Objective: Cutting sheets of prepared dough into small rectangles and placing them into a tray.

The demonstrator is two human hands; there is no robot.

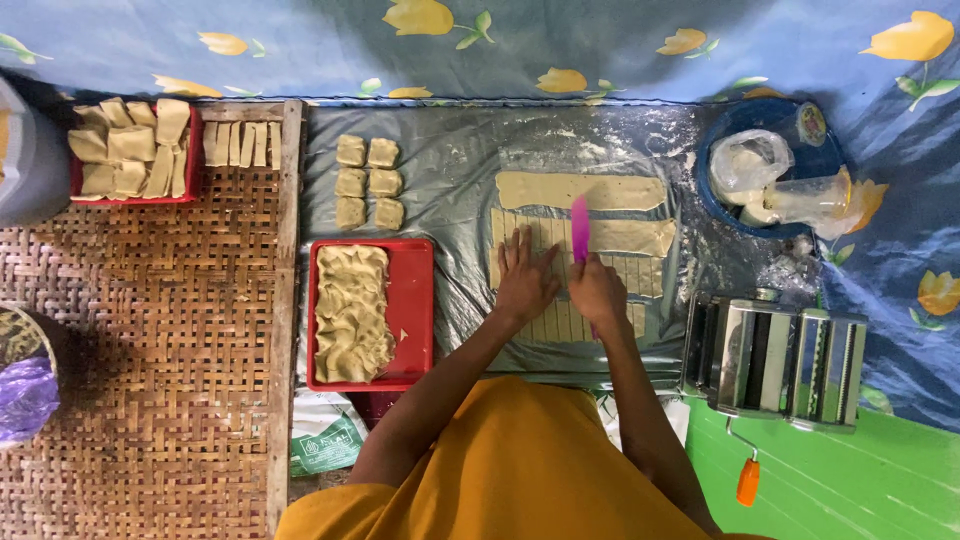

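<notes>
My left hand (525, 278) lies flat with fingers spread on a sheet of pale dough (610, 237) that is scored into narrow strips. My right hand (597, 293) grips a pink plastic knife (580, 229), whose blade points away from me and rests across the dough strips. A longer uncut dough band (580, 190) lies just beyond. All of it sits on a floured grey plastic sheet (450, 170).
A red tray (415, 300) with folded dough lies left of my hands, several dough squares (368, 182) beyond it. Another red tray (130, 150) of cut pieces rests on a woven mat (150, 350). A metal pasta machine (775, 360) stands right, a blue bowl (715, 160) with plastic bags behind.
</notes>
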